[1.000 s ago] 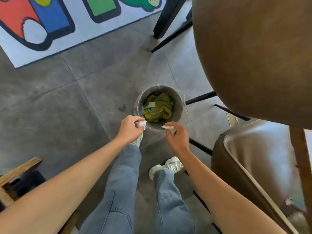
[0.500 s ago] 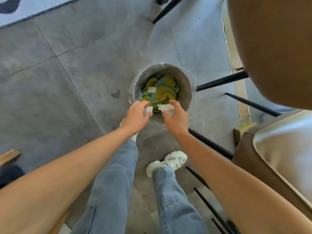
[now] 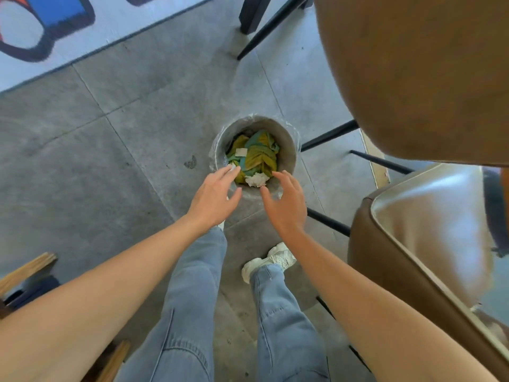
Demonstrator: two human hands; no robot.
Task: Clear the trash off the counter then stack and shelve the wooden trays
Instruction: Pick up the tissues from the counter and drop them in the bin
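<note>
A round grey trash bin (image 3: 289,150) with a clear liner stands on the floor ahead of my feet. Inside lie yellow-green wrappers (image 3: 256,155) and a crumpled white tissue (image 3: 257,179) near the bin's front wall. My left hand (image 3: 213,198) hovers over the bin's front left rim, fingers spread, holding nothing. My right hand (image 3: 286,201) hovers over the front right rim, also spread and empty. No wooden trays or counter show in this view.
A brown leather chair back (image 3: 413,78) fills the upper right, and a brown seat (image 3: 429,244) sits at right with black metal legs (image 3: 329,135) beside the bin. A colourful rug (image 3: 49,31) lies top left. Wooden furniture edges (image 3: 24,271) show at lower left.
Both hands were pinched on white tissue pieces over the bin; they have now opened, and a crumpled tissue lies inside the bin. The camera has tilted back slightly.
</note>
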